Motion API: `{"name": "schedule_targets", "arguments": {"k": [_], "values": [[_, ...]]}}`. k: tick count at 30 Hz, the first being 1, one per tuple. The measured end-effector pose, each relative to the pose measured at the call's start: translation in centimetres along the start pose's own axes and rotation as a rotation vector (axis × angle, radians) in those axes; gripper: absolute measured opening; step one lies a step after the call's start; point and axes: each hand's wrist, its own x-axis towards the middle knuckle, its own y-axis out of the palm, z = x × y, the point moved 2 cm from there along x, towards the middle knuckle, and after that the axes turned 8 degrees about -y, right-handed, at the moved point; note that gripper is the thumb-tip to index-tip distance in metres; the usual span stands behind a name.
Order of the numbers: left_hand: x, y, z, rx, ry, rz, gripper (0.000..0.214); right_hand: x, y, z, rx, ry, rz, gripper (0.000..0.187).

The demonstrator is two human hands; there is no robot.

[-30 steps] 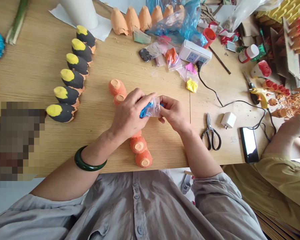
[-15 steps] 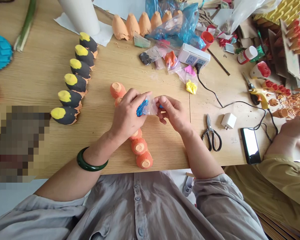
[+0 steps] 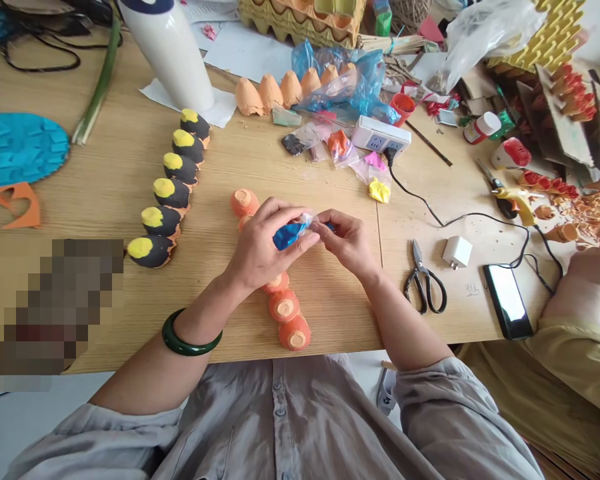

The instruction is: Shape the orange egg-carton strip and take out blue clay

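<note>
A small clear plastic bag with blue clay (image 3: 287,236) is held between thumb and fingers of my left hand (image 3: 257,247), above a row of egg-carton cups. My right hand (image 3: 347,240) pinches the bag's mouth with thumb and forefinger, and a bit of blue clay (image 3: 330,227) shows among its fingers. Below lie the orange-painted cups (image 3: 284,305) with pale round tops, their middle hidden by my left hand. Farther left stands a row of black cups with yellow tops (image 3: 173,193).
Scissors (image 3: 424,280), a white charger (image 3: 457,252) and a phone (image 3: 507,300) lie right. A power strip (image 3: 380,135) with its cord and bags of coloured clay (image 3: 340,145) lie ahead. A white bottle (image 3: 173,53) stands back left. Another person's arm (image 3: 575,293) rests at right.
My right fingers have closed onto the bag's mouth, which looks more gathered. More of the blue clay shows between my left thumb and fingers. The view has shifted, showing more of the table's far side.
</note>
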Motion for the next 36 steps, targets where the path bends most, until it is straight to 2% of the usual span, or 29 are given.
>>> {"name": "schedule_targets", "arguments": {"k": [2, 5, 10, 13, 17, 21, 27, 30, 34, 36], "values": [[0.1, -0.1, 0.0, -0.042, -0.036, -0.039, 0.021, -0.1, 0.3, -0.1, -0.006, 0.001, 0.019, 0.061], [0.2, 0.1, 0.2, -0.116, -0.093, -0.073, 0.016, -0.1, 0.4, -0.5, -0.032, -0.007, 0.000, 0.058], [0.1, 0.5, 0.4, -0.258, -0.213, 0.028, 0.021, 0.0, -0.2, -0.9, 0.011, -0.020, -0.098, 0.060], [0.1, 0.4, 0.4, -0.178, -0.227, 0.048, 0.019, 0.0, -0.3, -0.9, 0.027, -0.022, -0.112, 0.062], [0.1, 0.3, 0.4, -0.090, -0.178, 0.059, 0.012, 0.0, -0.1, -0.6, 0.033, -0.070, -0.081, 0.057], [0.0, 0.2, 0.5, -0.005, -0.162, 0.096, 0.010, -0.2, 0.1, -0.5, -0.008, -0.106, -0.163, 0.059], [-0.1, 0.0, 0.7, 0.030, -0.149, -0.028, 0.014, -0.3, 0.3, -1.1, 0.014, -0.027, -0.283, 0.068], [0.0, 0.0, 0.7, -0.007, -0.160, -0.047, 0.014, -0.2, 0.5, -1.2, 0.072, 0.004, -0.266, 0.069], [0.3, 0.3, 0.5, -0.084, -0.212, 0.014, 0.024, -0.1, 0.8, -1.2, 0.073, 0.002, -0.166, 0.071], [0.3, 0.4, 0.2, -0.054, -0.210, -0.008, 0.025, -0.1, 0.8, -1.2, 0.063, 0.008, -0.134, 0.074]]}}
